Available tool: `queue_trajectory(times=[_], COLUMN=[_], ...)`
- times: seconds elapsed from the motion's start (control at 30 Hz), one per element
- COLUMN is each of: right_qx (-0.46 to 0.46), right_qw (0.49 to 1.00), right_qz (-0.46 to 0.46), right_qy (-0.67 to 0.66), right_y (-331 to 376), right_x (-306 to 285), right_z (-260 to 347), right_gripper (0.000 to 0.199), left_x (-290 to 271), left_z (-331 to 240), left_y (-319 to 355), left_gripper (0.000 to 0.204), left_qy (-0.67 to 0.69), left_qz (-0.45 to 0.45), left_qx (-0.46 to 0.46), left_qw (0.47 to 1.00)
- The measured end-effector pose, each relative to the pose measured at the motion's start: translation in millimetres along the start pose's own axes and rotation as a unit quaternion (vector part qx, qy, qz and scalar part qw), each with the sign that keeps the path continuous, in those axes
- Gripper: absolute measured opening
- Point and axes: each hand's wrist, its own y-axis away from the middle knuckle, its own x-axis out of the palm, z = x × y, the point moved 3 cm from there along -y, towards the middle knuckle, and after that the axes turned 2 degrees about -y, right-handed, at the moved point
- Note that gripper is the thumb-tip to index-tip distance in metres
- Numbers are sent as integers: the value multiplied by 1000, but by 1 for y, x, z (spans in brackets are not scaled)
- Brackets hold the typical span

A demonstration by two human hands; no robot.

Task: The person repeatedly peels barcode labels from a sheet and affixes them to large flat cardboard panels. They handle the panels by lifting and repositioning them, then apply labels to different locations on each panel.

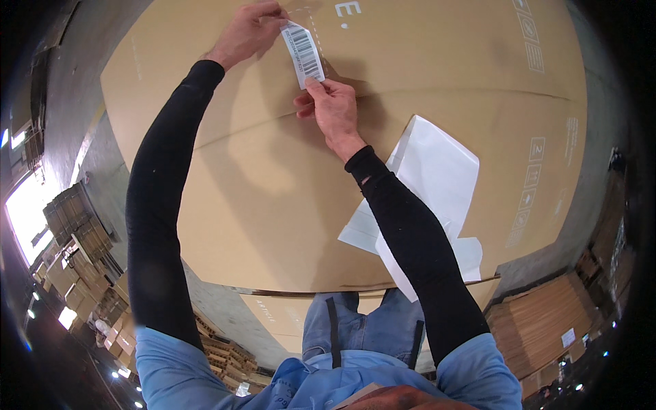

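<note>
A white barcode label (pixel 303 53) is stretched between my two hands above a large brown cardboard box (pixel 260 184). My left hand (pixel 249 33) pinches its upper left corner. With thumb and fingers, my right hand (pixel 333 109) grips the lower end. The label is slightly tilted, beside a dashed outline printed on the cardboard; whether it touches the box I cannot tell. White paper sheets (pixel 437 164) lie loosely on the box, partly under my right forearm, and one hangs past the near edge.
A seam crosses the box top. Stacked cartons (pixel 75 212) and wooden pallets (pixel 222 348) stand at the left on the grey floor (pixel 89 116). At the lower right is a stack of flat brown cardboard (pixel 547 321). Another carton (pixel 273 318) shows below the near edge.
</note>
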Motion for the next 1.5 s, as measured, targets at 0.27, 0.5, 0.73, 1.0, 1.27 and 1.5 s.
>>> queue_trajectory(times=[0.27,0.5,0.73,1.0,1.27,1.5], right_qx=[-51,23,87,121,93,92], right_qw=[997,999,996,992,995,994], right_qz=[11,2,-21,-34,-36,-51], right_qy=[53,22,26,18,-14,-17], right_y=[5,3,-1,-1,-1,-3], right_x=[2,9,10,11,10,10], right_z=[-4,3,14,15,12,13], right_gripper=[31,32,28,27,25,25], left_x=[-17,-16,-1,-4,-1,3], left_z=[1,-30,-27,-32,-30,-29], left_y=[-4,-36,-53,-51,-43,-38], left_gripper=[20,22,23,23,23,25], left_qy=[13,-58,-29,-47,-30,-80], left_qz=[4,9,24,28,-17,-48], left_qx=[-40,-19,-22,-21,3,47], left_qw=[999,998,999,998,999,995])
